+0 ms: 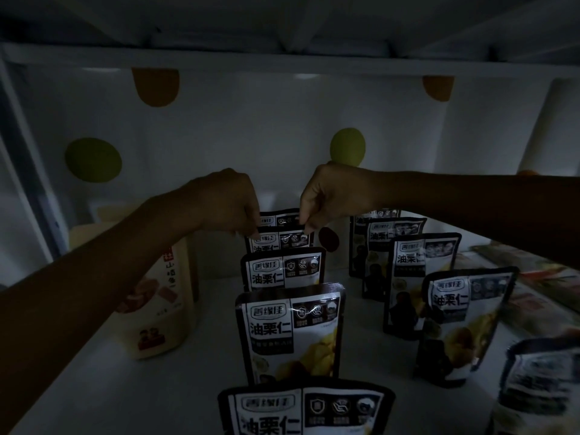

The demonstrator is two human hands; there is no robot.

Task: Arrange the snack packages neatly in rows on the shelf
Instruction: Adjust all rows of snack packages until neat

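Note:
Black-and-white chestnut snack packs stand upright in two rows on the dim white shelf (204, 309). The middle row runs from a near pack (301, 409) back to a rear pack (281, 238). My left hand (229, 202) pinches the top left corner of that rear pack, and my right hand (329, 196) pinches its top right corner. One more pack (279, 216) stands just behind it, mostly hidden. The right row (420, 277) holds several packs of the same kind.
A cream-coloured pouch (160, 302) with red print stands at the left, under my left forearm. Flat packages (533, 290) lie at the far right. The back wall (251, 120) carries green and orange dots. An upper shelf hangs overhead.

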